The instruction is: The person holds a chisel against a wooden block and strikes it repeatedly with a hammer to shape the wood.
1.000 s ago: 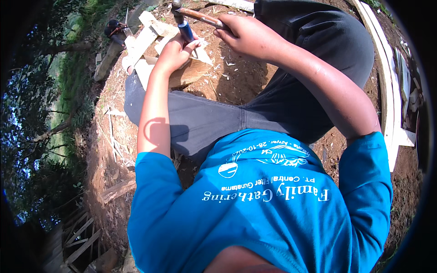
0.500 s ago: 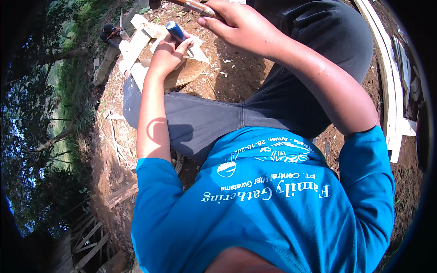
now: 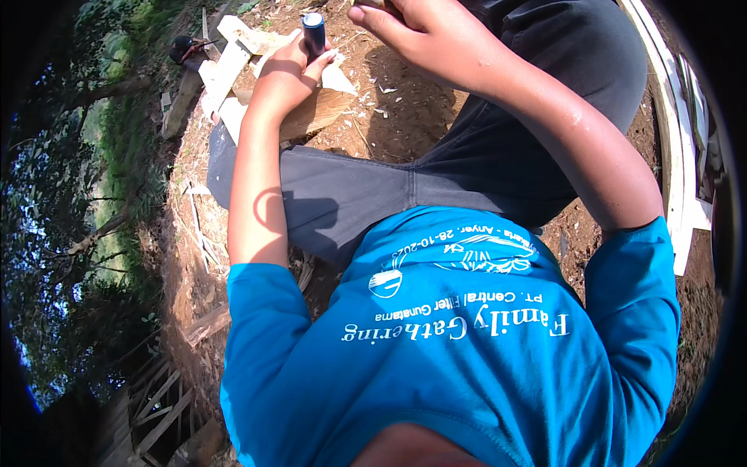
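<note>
My left hand (image 3: 286, 76) is closed around the blue handle of a chisel (image 3: 314, 35), which stands nearly upright. Its blade is hidden behind the fingers and the wood. Under and beside that hand are pale timber pieces (image 3: 231, 68) and a browner wooden block (image 3: 317, 114). Up at the top edge, to the right of the chisel, my right hand (image 3: 436, 39) grips a hammer (image 3: 378, 3) by its wooden handle. Only a bit of the handle shows; the hammer's head is out of the picture.
Wood chips (image 3: 387, 89) are scattered over the brown soil between my legs. Long pale boards (image 3: 671, 148) lie along the right side. Another person's dark-covered head (image 3: 184, 50) shows at upper left, near the timber. Green plants (image 3: 117, 148) fill the left, with slats (image 3: 159, 416) at lower left.
My right hand has risen with the hammer, whose head has left the picture. The chisel has shifted slightly up and right and stands more upright in my left hand.
</note>
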`<state>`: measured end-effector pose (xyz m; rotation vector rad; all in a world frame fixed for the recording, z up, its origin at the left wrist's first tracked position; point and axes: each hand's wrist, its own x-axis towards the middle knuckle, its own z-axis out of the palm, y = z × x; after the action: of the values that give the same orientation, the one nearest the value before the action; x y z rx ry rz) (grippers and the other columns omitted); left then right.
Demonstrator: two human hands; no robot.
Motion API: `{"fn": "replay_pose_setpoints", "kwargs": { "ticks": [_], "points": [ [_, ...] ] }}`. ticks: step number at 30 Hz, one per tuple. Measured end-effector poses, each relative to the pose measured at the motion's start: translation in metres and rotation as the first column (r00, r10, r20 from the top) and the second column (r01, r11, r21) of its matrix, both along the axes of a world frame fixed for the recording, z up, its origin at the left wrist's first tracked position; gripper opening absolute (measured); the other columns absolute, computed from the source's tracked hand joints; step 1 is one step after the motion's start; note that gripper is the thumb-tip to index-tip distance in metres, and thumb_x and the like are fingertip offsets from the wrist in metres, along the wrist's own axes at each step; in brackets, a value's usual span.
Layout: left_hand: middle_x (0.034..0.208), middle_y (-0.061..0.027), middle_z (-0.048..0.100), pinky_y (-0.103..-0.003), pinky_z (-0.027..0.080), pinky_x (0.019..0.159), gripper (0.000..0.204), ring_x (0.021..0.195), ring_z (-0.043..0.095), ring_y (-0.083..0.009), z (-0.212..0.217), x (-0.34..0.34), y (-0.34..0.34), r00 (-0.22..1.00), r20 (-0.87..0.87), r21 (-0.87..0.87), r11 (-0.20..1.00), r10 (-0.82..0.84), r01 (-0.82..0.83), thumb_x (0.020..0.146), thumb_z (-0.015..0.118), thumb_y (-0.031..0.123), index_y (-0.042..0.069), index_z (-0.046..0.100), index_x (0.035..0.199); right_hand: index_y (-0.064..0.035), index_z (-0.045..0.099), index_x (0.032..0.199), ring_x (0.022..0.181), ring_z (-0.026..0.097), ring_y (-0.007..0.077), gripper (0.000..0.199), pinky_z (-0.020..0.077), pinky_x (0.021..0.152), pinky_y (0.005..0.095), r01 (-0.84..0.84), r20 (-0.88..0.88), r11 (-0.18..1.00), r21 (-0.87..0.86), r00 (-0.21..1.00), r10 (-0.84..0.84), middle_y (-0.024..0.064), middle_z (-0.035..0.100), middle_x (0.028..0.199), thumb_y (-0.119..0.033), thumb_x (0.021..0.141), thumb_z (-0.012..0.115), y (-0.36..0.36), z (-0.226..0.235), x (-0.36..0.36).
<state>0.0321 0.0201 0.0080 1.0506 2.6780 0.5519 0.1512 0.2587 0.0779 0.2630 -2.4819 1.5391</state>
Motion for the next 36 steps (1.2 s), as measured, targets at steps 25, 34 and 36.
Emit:
{"fn": "replay_pose_setpoints", "kwargs": {
  "ticks": [25, 34, 36],
  "points": [
    [0.1, -0.0113, 0.075, -0.039, 0.054, 0.086, 0.022, 0.097, 0.073, -0.0308, -0.022, 0.001, -0.022, 0.998, 0.053, 0.138, 0.99, 0.031, -0.038, 0.099, 0.069, 0.026, 0.012, 0.067, 0.115, -0.0008, 0.06, 0.103, 0.075, 0.067, 0.043, 0.018, 0.0502, 0.065, 0.0466, -0.001, 0.133, 0.98, 0.2, 0.991, -0.026, 0.025, 0.065, 0.081, -0.019, 0.1, 0.062, -0.007, -0.025, 0.011],
    [0.102, -0.0126, 0.076, -0.038, 0.054, 0.088, 0.026, 0.1, 0.073, -0.0295, -0.035, -0.001, -0.03, 0.99, 0.108, 0.147, 0.983, 0.092, -0.107, 0.099, 0.069, 0.029, 0.008, 0.069, 0.114, -0.0028, 0.059, 0.104, 0.077, 0.068, 0.0425, 0.018, 0.051, 0.066, 0.0476, -0.006, 0.116, 0.989, 0.149, 0.993, -0.011, 0.0236, 0.066, 0.082, -0.02, 0.1, 0.062, -0.009, -0.013, 0.019],
    [0.103, -0.0128, 0.076, -0.039, 0.054, 0.088, 0.027, 0.1, 0.073, -0.03, -0.038, -0.005, -0.028, 0.989, 0.112, 0.136, 0.985, 0.093, -0.108, 0.099, 0.069, 0.031, 0.009, 0.07, 0.113, -0.0037, 0.06, 0.104, 0.079, 0.069, 0.0427, 0.02, 0.0526, 0.068, 0.0488, -0.029, -0.007, 0.999, -0.044, 1.0, 0.029, 0.0237, 0.068, 0.084, -0.023, 0.099, 0.062, -0.013, -0.016, 0.016]
  ]
}}
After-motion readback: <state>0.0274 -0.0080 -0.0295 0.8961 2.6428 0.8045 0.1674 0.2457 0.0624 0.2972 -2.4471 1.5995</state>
